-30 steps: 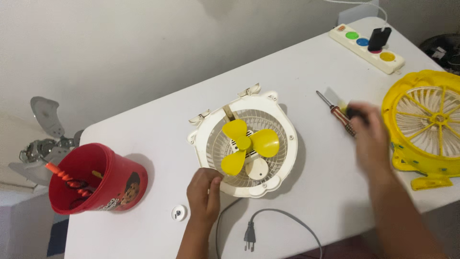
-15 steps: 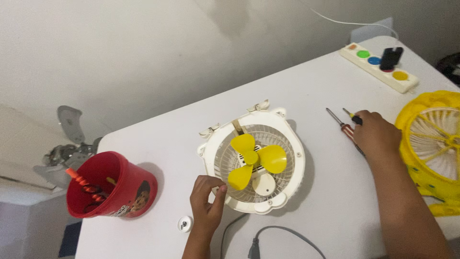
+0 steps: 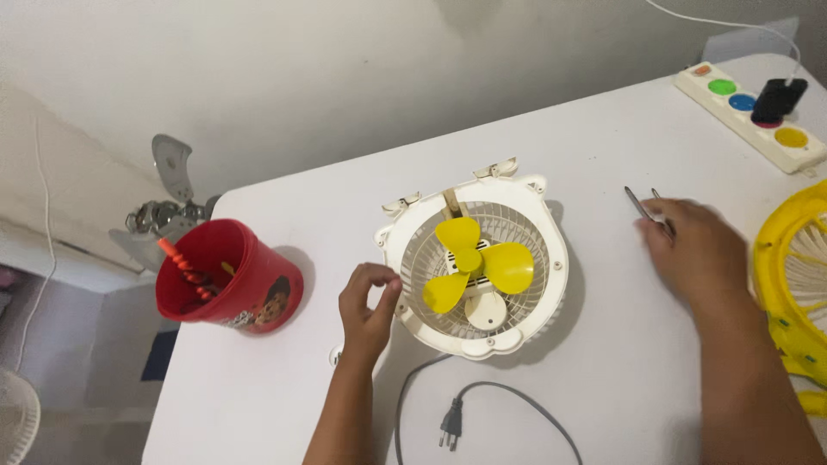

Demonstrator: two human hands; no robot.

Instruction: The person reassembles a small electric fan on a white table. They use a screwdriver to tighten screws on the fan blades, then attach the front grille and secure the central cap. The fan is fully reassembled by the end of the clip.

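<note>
Item one: our left hand [image 3: 366, 308] rested at the left rim of the white fan housing [image 3: 475, 263], fingers curled with thumb and forefinger pinched close together against the rim; whether they gripped a small part there we could not tell. The housing lay flat near the middle of the white table [image 3: 603, 138], grille side up, with a yellow three-bladed propeller [image 3: 475, 263] at its centre and two small clips at its far edge.

Item two: our right hand [image 3: 696, 250] lay palm down on the table to the right of the housing, well apart from it, fingers closed loosely over two screwdrivers [image 3: 648, 207]. Only the metal shafts showed, poking out beyond the fingertips (the handles were hidden under the hand), so we could not say how firmly they were gripped.

Item three: a yellow fan cover [image 3: 797, 288] with a pale grille, partly out of view at the right edge, just beside our right forearm.

Item four: a white power strip [image 3: 748, 108] with coloured buttons at the far right corner, a black plug [image 3: 778, 99] seated in it.

Item five: a dark power cord with plug [image 3: 448, 426], lying loose on the table in front of the housing.

Item six: a red bucket [image 3: 233, 280] at the left end of the table, holding an orange-handled tool [image 3: 179, 258].

Item seven: a grey metal fan part [image 3: 164, 207] lay beyond the table's left edge.
</note>
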